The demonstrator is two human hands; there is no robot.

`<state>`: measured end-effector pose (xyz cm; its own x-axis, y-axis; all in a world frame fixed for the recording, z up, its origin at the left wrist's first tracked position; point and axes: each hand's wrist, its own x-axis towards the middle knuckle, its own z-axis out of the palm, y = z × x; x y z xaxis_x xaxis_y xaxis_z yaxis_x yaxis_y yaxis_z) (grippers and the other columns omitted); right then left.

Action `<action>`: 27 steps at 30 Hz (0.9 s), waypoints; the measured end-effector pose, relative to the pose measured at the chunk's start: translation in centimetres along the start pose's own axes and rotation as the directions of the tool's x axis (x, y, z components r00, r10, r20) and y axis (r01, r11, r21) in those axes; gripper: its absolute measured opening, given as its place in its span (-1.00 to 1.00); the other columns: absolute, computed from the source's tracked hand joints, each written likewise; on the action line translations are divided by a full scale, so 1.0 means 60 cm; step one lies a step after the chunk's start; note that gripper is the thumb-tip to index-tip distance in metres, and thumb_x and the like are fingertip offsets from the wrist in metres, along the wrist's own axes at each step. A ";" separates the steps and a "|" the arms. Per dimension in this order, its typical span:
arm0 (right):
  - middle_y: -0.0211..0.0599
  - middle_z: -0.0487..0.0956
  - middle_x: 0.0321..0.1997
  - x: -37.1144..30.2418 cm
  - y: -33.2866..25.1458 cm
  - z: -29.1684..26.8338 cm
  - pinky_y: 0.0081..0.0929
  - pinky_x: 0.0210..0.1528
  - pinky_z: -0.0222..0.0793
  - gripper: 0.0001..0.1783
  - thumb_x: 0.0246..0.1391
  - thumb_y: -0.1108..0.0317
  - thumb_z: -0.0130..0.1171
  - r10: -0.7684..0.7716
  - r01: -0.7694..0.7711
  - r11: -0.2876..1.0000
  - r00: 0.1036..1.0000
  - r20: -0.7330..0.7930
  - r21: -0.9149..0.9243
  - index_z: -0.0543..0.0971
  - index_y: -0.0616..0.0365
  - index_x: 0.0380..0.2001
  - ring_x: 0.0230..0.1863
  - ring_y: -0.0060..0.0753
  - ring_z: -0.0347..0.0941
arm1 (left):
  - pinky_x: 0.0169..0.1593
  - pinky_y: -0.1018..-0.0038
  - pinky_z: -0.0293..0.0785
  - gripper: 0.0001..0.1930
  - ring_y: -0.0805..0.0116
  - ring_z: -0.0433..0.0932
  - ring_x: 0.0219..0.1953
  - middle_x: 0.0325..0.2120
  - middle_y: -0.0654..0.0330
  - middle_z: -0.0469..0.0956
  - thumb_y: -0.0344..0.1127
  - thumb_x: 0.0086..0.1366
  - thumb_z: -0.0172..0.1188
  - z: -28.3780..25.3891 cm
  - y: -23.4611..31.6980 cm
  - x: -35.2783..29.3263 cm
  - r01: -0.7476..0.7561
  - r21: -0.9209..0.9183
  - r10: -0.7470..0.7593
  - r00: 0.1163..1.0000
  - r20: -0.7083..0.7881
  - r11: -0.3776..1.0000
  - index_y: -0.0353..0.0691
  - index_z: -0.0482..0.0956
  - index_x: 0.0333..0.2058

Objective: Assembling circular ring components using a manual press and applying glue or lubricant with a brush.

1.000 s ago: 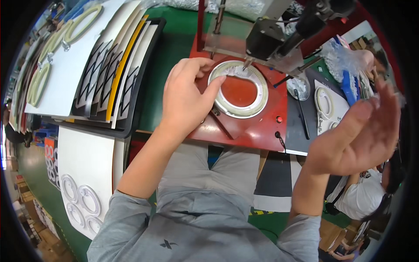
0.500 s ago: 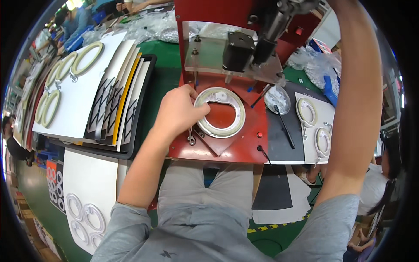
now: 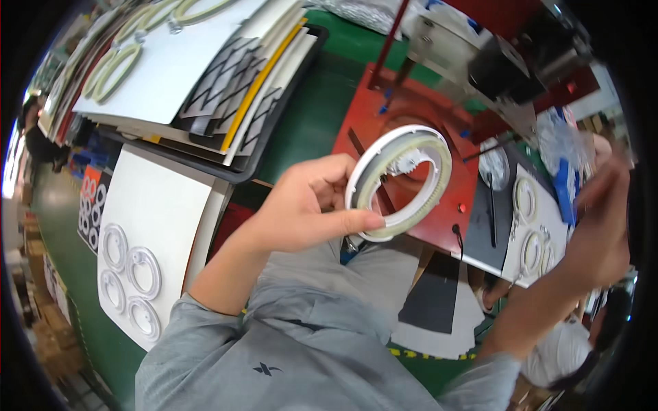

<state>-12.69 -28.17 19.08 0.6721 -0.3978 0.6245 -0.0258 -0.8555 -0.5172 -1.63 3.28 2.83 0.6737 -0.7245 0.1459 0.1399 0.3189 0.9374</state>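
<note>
My left hand [image 3: 295,209] grips a white plastic ring [image 3: 442,164] by its near left rim, thumb on top and fingers behind. The ring is tilted, with a pale yellowish band and a small white clump inside it. It is raised over the red base plate [image 3: 439,222] of a bench press. Above the plate hang a clear plate [image 3: 439,44] and a black block [image 3: 504,68] of the press. At the far right, my right hand [image 3: 603,226] is raised near a blue object [image 3: 565,192]; motion smears its fingers.
Left, a black tray [image 3: 250,171] holds stacked boards, with pale rings on the top sheet [image 3: 185,61]. Below, a white board [image 3: 161,198] carries several clear rings. Right of the press are a round dish [image 3: 493,161], a black stick [image 3: 493,219] and a card with rings [image 3: 514,243].
My left hand has lifted the ring off the red base plate and tilted it closer to me. My right arm has come down from the top of the press. The view has turned.
</note>
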 end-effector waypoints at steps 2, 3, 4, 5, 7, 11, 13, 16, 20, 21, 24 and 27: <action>-0.32 0.62 -0.47 -0.146 -0.021 0.081 -0.46 -0.38 0.43 -0.87 0.21 0.49 0.24 -0.266 0.179 0.854 0.958 0.113 0.488 0.68 0.36 -0.29 -0.53 -0.45 0.49 | -0.11 0.55 0.59 -0.67 0.51 0.65 -0.15 -0.22 0.17 0.66 -0.52 0.28 0.44 0.005 -0.013 0.001 -0.073 -0.061 0.069 0.996 -0.060 0.995 -0.37 0.54 -0.04; -0.32 0.62 -0.47 -0.162 -0.038 0.090 -0.45 -0.42 0.41 -0.90 0.13 0.51 0.32 -0.342 0.226 0.917 0.870 0.356 0.328 0.71 0.28 -0.27 -0.54 -0.37 0.50 | -0.09 0.53 0.60 -0.67 0.50 0.64 -0.14 -0.21 0.17 0.66 -0.53 0.28 0.43 0.011 -0.022 0.000 -0.119 -0.101 0.110 0.989 -0.095 0.988 -0.37 0.53 -0.03; -0.22 0.66 -0.40 -0.184 -0.038 0.105 -0.43 -0.42 0.40 -0.83 0.11 0.49 0.37 -0.290 0.132 0.935 0.818 0.497 0.328 0.71 0.25 -0.20 -0.51 -0.28 0.53 | -0.05 0.49 0.60 -0.66 0.47 0.64 -0.12 -0.19 0.16 0.66 -0.53 0.30 0.41 0.019 -0.023 0.001 -0.139 -0.100 0.123 0.981 -0.150 0.985 -0.37 0.52 -0.01; -0.18 0.67 -0.34 -0.216 -0.043 0.124 -0.38 -0.42 0.39 -0.82 0.12 0.44 0.38 -0.176 0.002 0.948 0.837 0.519 0.319 0.71 0.24 -0.20 -0.44 -0.23 0.56 | -0.05 0.48 0.61 -0.68 0.46 0.65 -0.12 -0.19 0.15 0.66 -0.52 0.31 0.40 0.023 -0.028 0.007 -0.140 -0.129 0.123 0.983 -0.133 0.982 -0.37 0.53 -0.01; -0.15 0.65 -0.30 -0.259 -0.037 0.176 -0.33 -0.37 0.39 -0.80 0.15 0.39 0.38 -0.215 0.088 0.935 0.912 0.349 0.344 0.67 0.26 -0.19 -0.40 -0.12 0.55 | -0.05 0.47 0.61 -0.73 0.43 0.65 -0.13 -0.18 0.12 0.68 -0.46 0.35 0.37 0.037 -0.023 0.007 -0.094 -0.192 0.069 0.988 -0.135 0.977 -0.36 0.54 -0.04; -0.11 0.51 -0.44 -0.291 -0.058 0.210 -0.19 -0.34 0.32 -0.85 0.22 0.40 0.31 -0.099 -0.024 0.940 0.936 0.338 0.341 0.57 0.26 -0.28 -0.45 0.03 0.43 | -0.14 0.51 0.65 -0.76 0.43 0.67 -0.16 -0.17 0.08 0.69 -0.38 0.40 0.34 0.060 -0.053 0.011 -0.121 -0.232 0.083 0.982 -0.169 0.965 -0.36 0.55 -0.06; -0.17 0.49 -0.49 -0.302 -0.048 0.220 -0.21 -0.39 0.29 -0.84 0.23 0.38 0.32 -0.080 -0.019 0.941 0.957 0.278 0.337 0.59 0.25 -0.30 -0.47 -0.03 0.42 | -0.25 0.60 0.61 -0.78 0.53 0.64 -0.26 -0.17 0.07 0.69 -0.35 0.41 0.33 0.072 -0.065 0.015 -0.155 -0.221 0.109 0.972 -0.210 0.963 -0.34 0.54 -0.09; -0.19 0.48 -0.53 -0.314 -0.038 0.215 -0.21 -0.42 0.27 -0.83 0.20 0.37 0.34 -0.104 0.055 0.973 0.972 0.210 0.225 0.60 0.25 -0.29 -0.51 -0.08 0.42 | -0.38 0.67 0.50 -0.78 0.62 0.55 -0.41 -0.18 0.06 0.69 -0.31 0.42 0.32 0.067 -0.077 0.016 -0.137 -0.215 0.095 0.977 -0.192 0.967 -0.31 0.54 -0.11; -0.23 0.48 -0.55 -0.320 -0.030 0.201 -0.23 -0.43 0.26 -0.83 0.17 0.36 0.37 -0.116 0.087 0.984 0.976 0.186 0.154 0.62 0.22 -0.28 -0.53 -0.14 0.42 | -0.45 0.71 0.40 -0.76 0.67 0.46 -0.50 -0.18 0.05 0.70 -0.26 0.43 0.32 0.080 -0.084 0.013 -0.098 -0.223 0.043 0.970 -0.238 0.970 -0.30 0.53 -0.12; -0.24 0.48 -0.54 -0.322 -0.029 0.198 -0.24 -0.43 0.27 -0.83 0.16 0.36 0.38 -0.118 0.089 0.985 0.972 0.205 0.146 0.63 0.20 -0.29 -0.52 -0.16 0.43 | -0.45 0.70 0.38 -0.73 0.66 0.46 -0.49 -0.17 0.05 0.70 -0.21 0.44 0.31 0.080 -0.084 0.014 -0.116 -0.227 0.056 0.965 -0.256 0.967 -0.29 0.52 -0.11; -0.28 0.50 -0.54 -0.328 -0.023 0.193 -0.27 -0.42 0.29 -0.82 0.14 0.33 0.40 -0.100 0.073 0.989 0.971 0.219 0.129 0.62 0.17 -0.30 -0.52 -0.19 0.45 | -0.45 0.69 0.34 -0.65 0.63 0.45 -0.48 -0.14 0.05 0.69 -0.14 0.45 0.30 0.083 -0.092 0.017 -0.111 -0.171 0.059 0.957 -0.282 0.979 -0.28 0.50 -0.02; -0.30 0.51 -0.55 -0.329 -0.023 0.207 -0.24 -0.44 0.33 -0.83 0.09 0.37 0.44 -0.079 0.055 0.979 0.990 0.114 0.197 0.65 0.17 -0.31 -0.56 -0.19 0.47 | -0.47 0.69 0.34 -0.56 0.62 0.46 -0.47 -0.11 0.05 0.66 -0.09 0.43 0.33 0.087 -0.110 0.010 -0.101 -0.086 0.071 0.950 -0.303 0.991 -0.31 0.47 0.04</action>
<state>-16.71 -15.01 0.18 0.7521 -0.2885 0.5925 0.1579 -0.7940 -0.5870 -5.94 -2.43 -1.64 0.8699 -0.4810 0.1091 0.1333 0.4421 0.8870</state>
